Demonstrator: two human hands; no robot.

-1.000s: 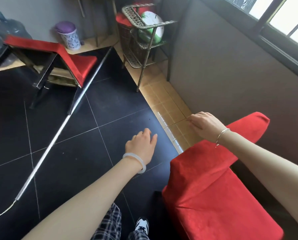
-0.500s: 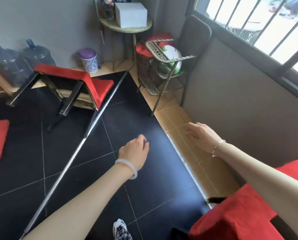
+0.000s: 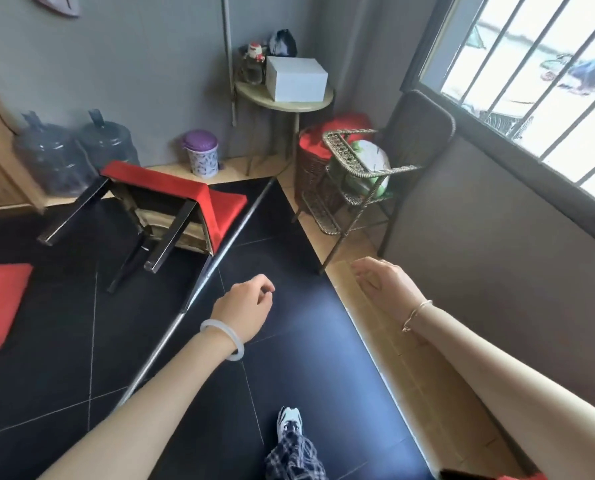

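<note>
- 2 bare arms stretch out over the dark floor.
- The left hand (image 3: 245,308) has softly curled fingers and holds nothing.
- The right hand (image 3: 384,284) hangs loose and holds nothing.
- The metal pole (image 3: 236,233) lies on the floor beside the left hand, not touched.

Pole (image 3: 226,249): long, thin, grey metal. It lies flat on the dark floor (image 3: 299,358), running diagonally from the far corner to the near left.
Rack (image 3: 341,154): woven wicker with thin legs. It stands upright on tan tiles and holds a green-and-white bundle (image 3: 370,161).
</note>
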